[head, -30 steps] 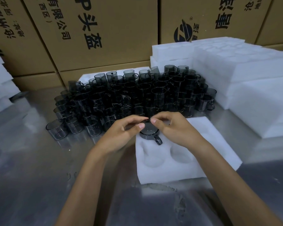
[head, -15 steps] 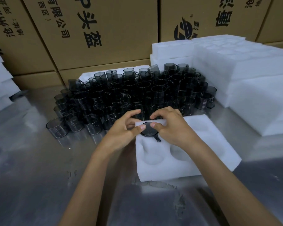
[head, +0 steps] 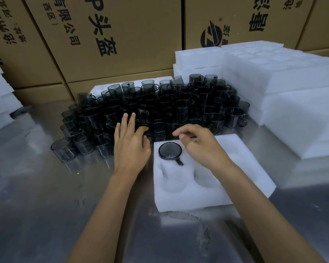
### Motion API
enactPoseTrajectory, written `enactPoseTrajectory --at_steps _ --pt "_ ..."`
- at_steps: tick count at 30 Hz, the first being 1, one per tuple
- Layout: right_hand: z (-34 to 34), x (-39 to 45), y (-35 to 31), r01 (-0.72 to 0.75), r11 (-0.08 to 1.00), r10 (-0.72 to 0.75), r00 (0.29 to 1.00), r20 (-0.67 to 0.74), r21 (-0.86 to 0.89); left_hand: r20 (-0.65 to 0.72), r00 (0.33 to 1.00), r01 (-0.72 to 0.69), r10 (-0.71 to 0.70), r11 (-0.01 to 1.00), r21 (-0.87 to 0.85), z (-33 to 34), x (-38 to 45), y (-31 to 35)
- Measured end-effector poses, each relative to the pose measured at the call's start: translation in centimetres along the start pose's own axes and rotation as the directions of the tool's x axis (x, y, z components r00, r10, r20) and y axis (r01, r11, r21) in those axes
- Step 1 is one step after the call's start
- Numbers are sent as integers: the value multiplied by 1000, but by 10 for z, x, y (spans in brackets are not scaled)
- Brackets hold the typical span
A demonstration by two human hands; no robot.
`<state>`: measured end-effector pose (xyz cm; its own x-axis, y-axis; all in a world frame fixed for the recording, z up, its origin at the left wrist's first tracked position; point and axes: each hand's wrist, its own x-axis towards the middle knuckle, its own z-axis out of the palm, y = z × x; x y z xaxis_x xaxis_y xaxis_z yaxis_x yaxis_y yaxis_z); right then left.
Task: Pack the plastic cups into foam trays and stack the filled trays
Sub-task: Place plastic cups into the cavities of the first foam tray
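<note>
**Desk:** Fingers first. What are they doing?

**Photographer:** Fingers (head: 129, 122) of the left hand (head: 130, 147) are straight and spread, reaching over the near edge of the cups (head: 160, 109) and holding nothing. Whether the tips touch a cup, I cannot tell. The right hand (head: 201, 147) hovers over the tray (head: 179, 200), its fingers loosely curled, thumb near forefinger, nothing between them.

**Desk:** And the cup being packed?

**Photographer:** One cup (head: 169, 150) sits mouth-up in the tray's far-left pocket, its handle (head: 179, 161) pointing toward the person. No hand is on it. Two near pockets show empty; the right hand hides the rest. The tray lies on the table (head: 46, 205), just in front of the loose cups.

**Desk:** How would these handle?

**Photographer:** My judgement: thin smoky plastic, so light and stiff, smooth enough to slip, and liable to crack or scuff if squeezed hard. Packed this tightly, a careless pull could topple the neighbours. Best hold is at the rim, thumb and fingers on opposite sides, or by the handle. The foam looks soft, so a cup should press in gently, with the handle turned to fit the pocket's notch.

**Desk:** Background?

**Photographer:** White foam stacks (head: 285, 86) on the right, printed cartons (head: 112, 35) behind.
</note>
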<state>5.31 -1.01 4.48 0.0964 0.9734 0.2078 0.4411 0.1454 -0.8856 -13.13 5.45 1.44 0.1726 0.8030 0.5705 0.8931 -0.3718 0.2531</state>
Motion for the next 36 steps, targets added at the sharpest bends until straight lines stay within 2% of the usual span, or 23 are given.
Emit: enactPoseTrajectory --at_steps 3,7,14,20,22,24,28,30,33,36 --pt "-4 1 -1 -47 993 47 999 2 111 52 998 -29 22 992 123 2 5 1" --pt "-7 -1 -4 -84 976 82 996 21 198 34 999 -33 29 993 114 3 6 2" --pt "-10 -4 -9 -125 958 122 992 27 257 -49 998 -37 34 998 -59 -4 3 11" --pt "-12 -2 -9 -116 910 145 988 -45 397 -173 984 -112 53 929 -352 -26 -2 41" --pt "-15 0 -10 -112 856 170 983 -71 505 -178 979 -161 96 903 -398 -33 -8 54" --pt "-22 1 -10 -137 792 193 981 -31 596 -174 969 -233 177 889 -395 -38 -14 66" --pt "-37 3 -7 -170 772 149 985 85 612 -156 901 -434 405 845 -312 -41 -25 84" --pt "-43 3 -6 -148 784 120 989 86 603 -158 877 -481 454 830 -283 -41 -28 89" --pt "-48 2 -2 -137 790 104 991 90 597 -201 871 -489 448 828 -274 -38 -30 94" --pt "-52 2 -1 -130 779 87 991 100 614 -212 909 -413 358 840 -352 -38 -31 95"
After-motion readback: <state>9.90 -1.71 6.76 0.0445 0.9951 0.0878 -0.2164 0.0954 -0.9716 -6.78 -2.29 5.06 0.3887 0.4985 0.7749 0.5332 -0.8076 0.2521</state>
